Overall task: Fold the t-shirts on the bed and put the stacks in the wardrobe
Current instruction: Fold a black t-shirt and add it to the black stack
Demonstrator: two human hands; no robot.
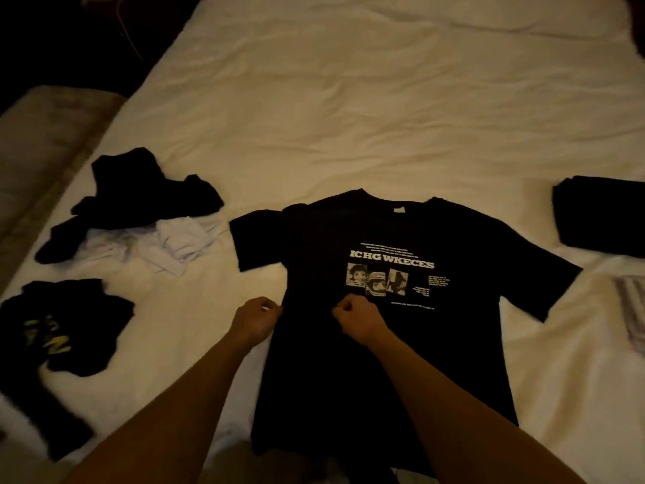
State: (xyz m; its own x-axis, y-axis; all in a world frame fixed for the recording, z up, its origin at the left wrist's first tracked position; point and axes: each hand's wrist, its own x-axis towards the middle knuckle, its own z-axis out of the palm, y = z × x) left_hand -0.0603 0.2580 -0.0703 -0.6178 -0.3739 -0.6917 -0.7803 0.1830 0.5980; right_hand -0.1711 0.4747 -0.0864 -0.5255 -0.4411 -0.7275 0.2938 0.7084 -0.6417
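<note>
The bed (pixel 349 99) fills most of what I see, its pale sheet creased and running far ahead of me. A black tee (pixel 401 309) lies spread flat on it right in front of me, print side up, collar at the far end, both sleeves out to the sides, and the hem hanging near my body. Far left of it sits a loose heap: a crumpled black shirt (pixel 139 190) partly on top of a bunched white shirt (pixel 174 242). Nearer on the left lies another dark shirt (pixel 62 330) with coloured lettering, rumpled. At the right edge, level with the tee's collar, a folded dark stack (pixel 603 214) rests on the sheet, and nearer on that side a striped cloth (pixel 631 309) shows only in part. My left hand (pixel 256 317) is curled at the tee's left edge, pinching the cloth there. My right hand (pixel 356 317) is fisted on the tee's middle, just below the print, gripping a tuck of fabric.
</note>
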